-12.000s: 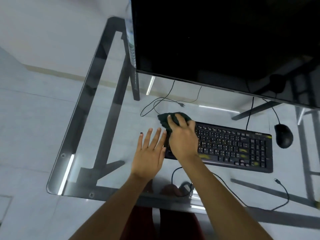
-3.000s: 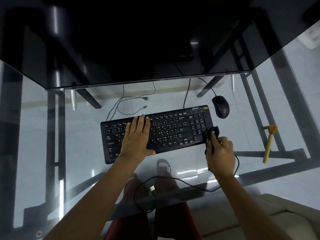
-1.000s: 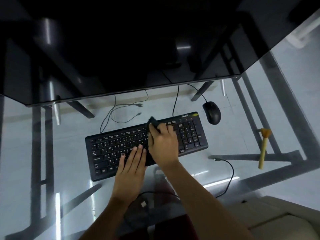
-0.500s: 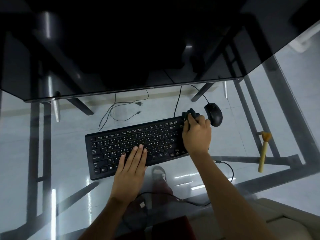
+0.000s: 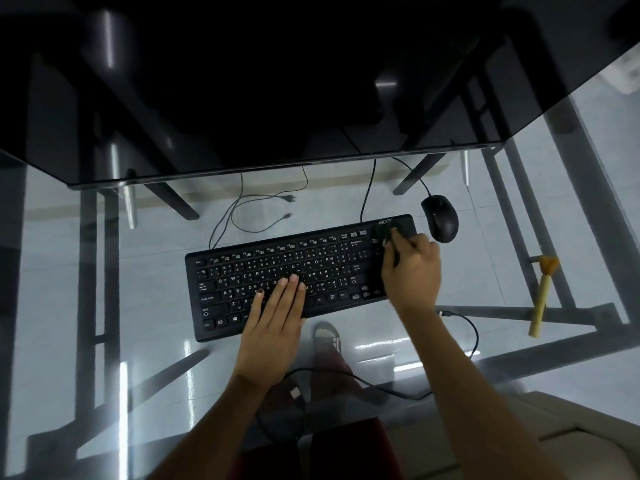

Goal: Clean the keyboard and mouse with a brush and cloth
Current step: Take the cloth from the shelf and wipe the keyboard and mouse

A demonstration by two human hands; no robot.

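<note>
A black keyboard [image 5: 277, 271] lies slanted on the glass table [image 5: 156, 323]. My left hand [image 5: 275, 318] rests flat on its lower middle keys, fingers straight. My right hand [image 5: 412, 271] covers the number pad at the keyboard's right end and grips a dark cloth [image 5: 386, 235], which peeks out past the fingertips near the top right corner. A black mouse [image 5: 440, 218] sits just right of the keyboard, apart from my hand. A brush [image 5: 541, 296] with a pale wooden handle and orange bristles lies at the far right.
A large dark monitor [image 5: 259, 81] overhangs the back of the table. Loose cables [image 5: 256, 209] run behind the keyboard, and another cable [image 5: 464, 327] curls near the front right. The table's metal frame [image 5: 571, 237] and my legs show through the glass.
My right hand with the cloth has stayed at the keyboard's right end, shifting slightly down over the number pad. A second ago it was over the middle keys. My left hand has not moved.
</note>
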